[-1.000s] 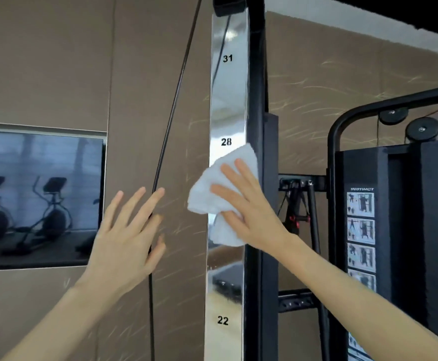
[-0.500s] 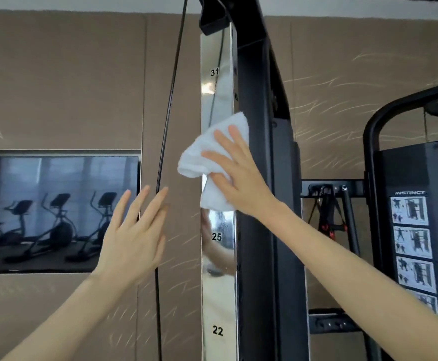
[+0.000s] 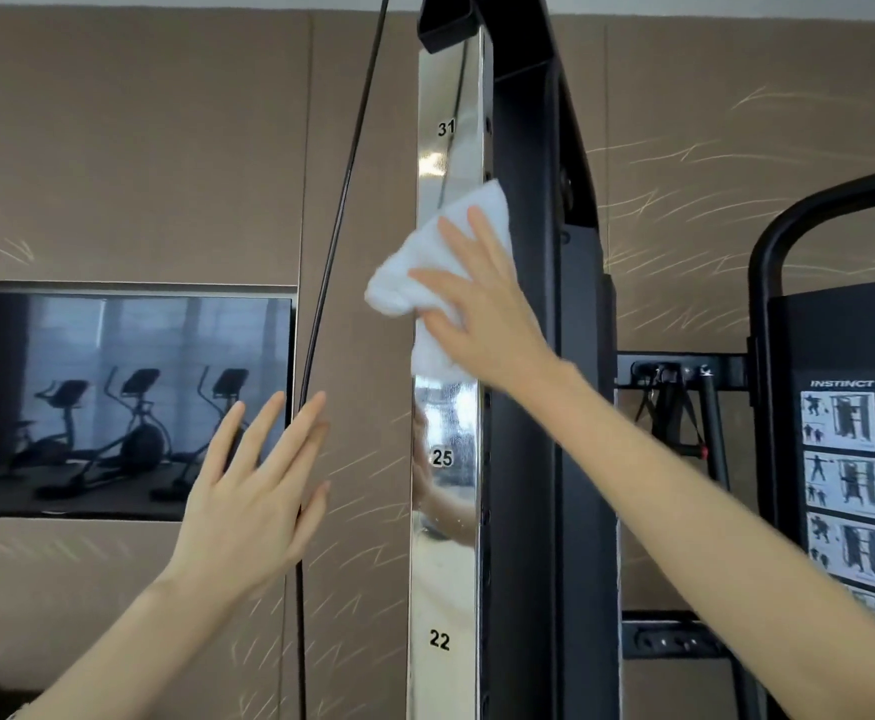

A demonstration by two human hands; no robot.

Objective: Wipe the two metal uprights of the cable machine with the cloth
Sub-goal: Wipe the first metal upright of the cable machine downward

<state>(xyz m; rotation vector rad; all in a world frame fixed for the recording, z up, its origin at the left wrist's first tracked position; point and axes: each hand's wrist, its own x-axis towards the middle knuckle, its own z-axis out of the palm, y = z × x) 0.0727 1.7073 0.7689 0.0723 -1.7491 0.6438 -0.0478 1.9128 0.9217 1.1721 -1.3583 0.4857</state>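
Observation:
A shiny metal upright (image 3: 443,553) with black numbers 31, 25 and 22 runs up the middle of the head view. My right hand (image 3: 482,309) presses a white cloth (image 3: 419,272) flat against it, between the marks 31 and 25, fingers spread and straight. My left hand (image 3: 253,491) is raised with open fingers to the left of the upright, in front of the wall, holding nothing. Only one chrome upright shows.
A black cable (image 3: 331,262) hangs just left of the upright, behind my left fingertips. The black machine frame (image 3: 523,356) adjoins the upright on the right. A wall screen (image 3: 113,402) is at left; a weight stack cover with exercise pictures (image 3: 840,485) at right.
My right hand has slid the cloth up the upright, from around mark 28 to just below 31. My left hand has stayed raised and open beside the cable.

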